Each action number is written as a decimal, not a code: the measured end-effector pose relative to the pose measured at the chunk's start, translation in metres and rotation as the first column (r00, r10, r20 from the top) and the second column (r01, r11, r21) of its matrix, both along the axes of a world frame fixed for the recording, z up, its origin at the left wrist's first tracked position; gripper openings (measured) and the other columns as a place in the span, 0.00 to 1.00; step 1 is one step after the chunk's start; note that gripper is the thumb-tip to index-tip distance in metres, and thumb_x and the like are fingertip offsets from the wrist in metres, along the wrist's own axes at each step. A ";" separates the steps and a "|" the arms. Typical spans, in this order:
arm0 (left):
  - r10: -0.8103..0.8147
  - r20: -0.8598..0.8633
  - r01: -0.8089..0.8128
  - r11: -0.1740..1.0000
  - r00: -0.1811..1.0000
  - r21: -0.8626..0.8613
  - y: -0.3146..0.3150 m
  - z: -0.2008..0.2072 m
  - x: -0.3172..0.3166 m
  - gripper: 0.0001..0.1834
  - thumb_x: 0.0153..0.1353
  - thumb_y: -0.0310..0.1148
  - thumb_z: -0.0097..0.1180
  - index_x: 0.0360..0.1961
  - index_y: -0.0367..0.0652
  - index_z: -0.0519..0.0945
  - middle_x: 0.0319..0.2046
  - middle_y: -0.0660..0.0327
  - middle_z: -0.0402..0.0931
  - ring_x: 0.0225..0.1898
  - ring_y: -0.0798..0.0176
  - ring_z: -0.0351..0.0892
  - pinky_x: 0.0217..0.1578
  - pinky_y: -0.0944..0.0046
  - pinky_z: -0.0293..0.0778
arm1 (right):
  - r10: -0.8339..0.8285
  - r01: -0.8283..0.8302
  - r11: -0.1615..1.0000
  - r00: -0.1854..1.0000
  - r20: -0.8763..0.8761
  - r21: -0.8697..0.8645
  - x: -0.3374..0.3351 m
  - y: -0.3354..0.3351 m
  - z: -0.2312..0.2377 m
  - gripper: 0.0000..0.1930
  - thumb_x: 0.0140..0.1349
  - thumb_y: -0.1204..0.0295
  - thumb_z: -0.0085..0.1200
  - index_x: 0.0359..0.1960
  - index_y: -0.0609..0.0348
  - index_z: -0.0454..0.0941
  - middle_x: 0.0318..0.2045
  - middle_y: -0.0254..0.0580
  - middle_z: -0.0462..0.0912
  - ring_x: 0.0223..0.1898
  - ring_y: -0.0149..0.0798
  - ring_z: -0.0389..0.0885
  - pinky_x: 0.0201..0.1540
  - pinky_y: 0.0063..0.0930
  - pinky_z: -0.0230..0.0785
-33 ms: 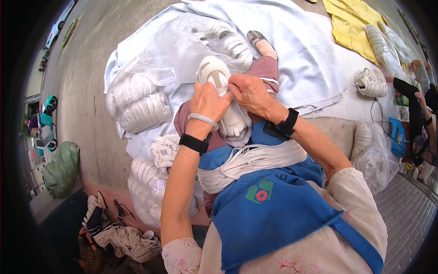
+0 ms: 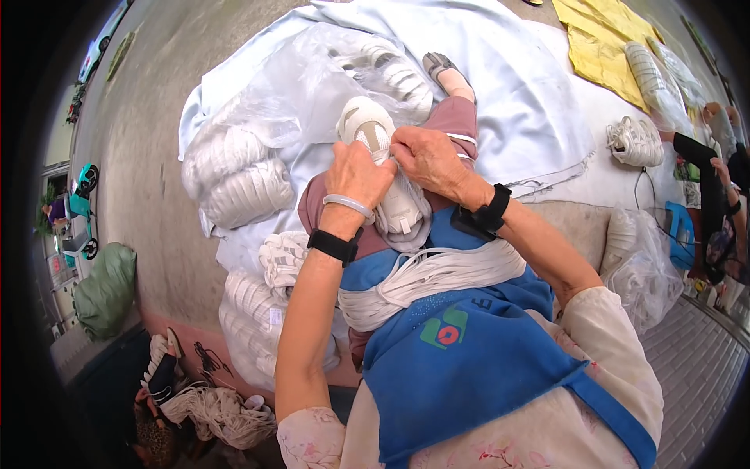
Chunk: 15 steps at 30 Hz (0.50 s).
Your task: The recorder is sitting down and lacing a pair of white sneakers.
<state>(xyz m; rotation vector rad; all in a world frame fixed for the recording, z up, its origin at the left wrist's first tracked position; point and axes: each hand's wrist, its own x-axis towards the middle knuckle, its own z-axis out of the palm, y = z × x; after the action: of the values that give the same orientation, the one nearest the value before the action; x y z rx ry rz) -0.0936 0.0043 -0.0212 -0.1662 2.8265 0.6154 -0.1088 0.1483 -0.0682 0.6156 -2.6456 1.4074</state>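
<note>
A white and beige sneaker (image 2: 402,213) lies across my lap, its toe pointing away from me. Over its lacing area my left hand (image 2: 359,176) is closed in a pinch, knuckles up, on the left side. My right hand (image 2: 430,160) pinches from the right, close to the left fingertips. A pale shoelace seems to run between the fingers, though they hide most of it. Nearer my body, a thick bundle of white shoelaces (image 2: 437,273) stretches over the blue apron (image 2: 469,359).
Bagged white shoes (image 2: 246,184) lie at the left on a pale cloth (image 2: 523,102), with more under clear plastic (image 2: 297,78) ahead. Another white shoe bundle (image 2: 277,262) sits by my left forearm. Other people work at the far right and lower left. A yellow sack (image 2: 601,47) lies far right.
</note>
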 end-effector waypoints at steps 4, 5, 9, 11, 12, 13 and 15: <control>-0.020 0.014 0.019 1.000 1.000 0.019 0.000 0.001 -0.001 0.21 0.47 0.43 0.57 0.30 0.31 0.75 0.35 0.42 0.70 0.36 0.42 0.72 0.38 0.52 0.70 | -0.019 0.019 1.000 0.973 0.228 0.000 -0.003 0.003 -0.002 0.07 0.57 0.72 0.49 0.28 0.63 0.75 0.25 0.54 0.76 0.29 0.53 0.76 0.33 0.39 0.68; -0.016 0.009 0.016 0.999 1.000 0.033 0.001 0.001 -0.001 0.22 0.47 0.43 0.57 0.30 0.31 0.75 0.34 0.42 0.70 0.36 0.42 0.72 0.38 0.52 0.69 | -0.018 0.014 1.000 0.979 0.203 0.023 -0.003 0.003 -0.003 0.07 0.57 0.72 0.49 0.28 0.64 0.75 0.25 0.54 0.75 0.30 0.53 0.77 0.33 0.39 0.68; -0.014 -0.023 0.016 0.998 1.000 0.067 -0.003 -0.004 0.002 0.22 0.47 0.45 0.58 0.26 0.32 0.74 0.33 0.42 0.70 0.36 0.42 0.71 0.38 0.52 0.69 | -0.016 0.010 0.995 0.998 0.060 0.097 0.010 0.004 -0.007 0.07 0.56 0.72 0.50 0.31 0.64 0.74 0.26 0.53 0.75 0.31 0.53 0.77 0.34 0.40 0.69; 0.009 0.012 -0.010 0.998 1.000 0.068 -0.004 -0.002 0.002 0.23 0.46 0.47 0.59 0.23 0.33 0.72 0.31 0.42 0.70 0.34 0.42 0.71 0.37 0.51 0.69 | 0.069 -0.077 0.990 0.995 0.076 0.118 0.016 0.008 -0.003 0.10 0.56 0.72 0.50 0.37 0.65 0.72 0.30 0.54 0.75 0.33 0.54 0.77 0.36 0.40 0.70; 0.010 0.012 -0.010 0.998 1.000 0.068 -0.006 -0.002 0.003 0.23 0.46 0.47 0.59 0.23 0.33 0.72 0.31 0.42 0.70 0.34 0.42 0.71 0.37 0.51 0.69 | 0.069 -0.078 0.990 0.995 0.076 0.118 0.017 0.010 0.003 0.10 0.56 0.72 0.50 0.37 0.65 0.72 0.30 0.54 0.75 0.33 0.54 0.77 0.36 0.40 0.70; 0.009 -0.008 -0.009 0.998 1.000 0.069 -0.007 -0.003 0.004 0.23 0.46 0.47 0.59 0.22 0.34 0.72 0.31 0.41 0.70 0.33 0.42 0.71 0.36 0.51 0.69 | 0.109 -0.118 0.984 0.991 0.076 0.130 0.017 0.012 0.010 0.11 0.55 0.73 0.50 0.38 0.65 0.71 0.30 0.54 0.75 0.34 0.55 0.77 0.36 0.40 0.70; 0.007 -0.027 -0.005 0.998 1.000 0.069 -0.007 -0.003 0.004 0.23 0.46 0.47 0.59 0.21 0.34 0.71 0.30 0.41 0.70 0.32 0.42 0.71 0.35 0.51 0.69 | 0.148 -0.157 0.977 0.986 0.077 0.143 0.017 0.014 0.013 0.12 0.55 0.73 0.50 0.39 0.65 0.70 0.31 0.55 0.74 0.34 0.55 0.76 0.36 0.40 0.70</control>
<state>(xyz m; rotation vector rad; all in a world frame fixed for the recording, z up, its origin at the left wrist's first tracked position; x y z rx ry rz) -0.0893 -0.0027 -0.0246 -0.1551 2.8274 0.7212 -0.0919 0.1620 -0.0549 0.8175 -2.8294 1.2958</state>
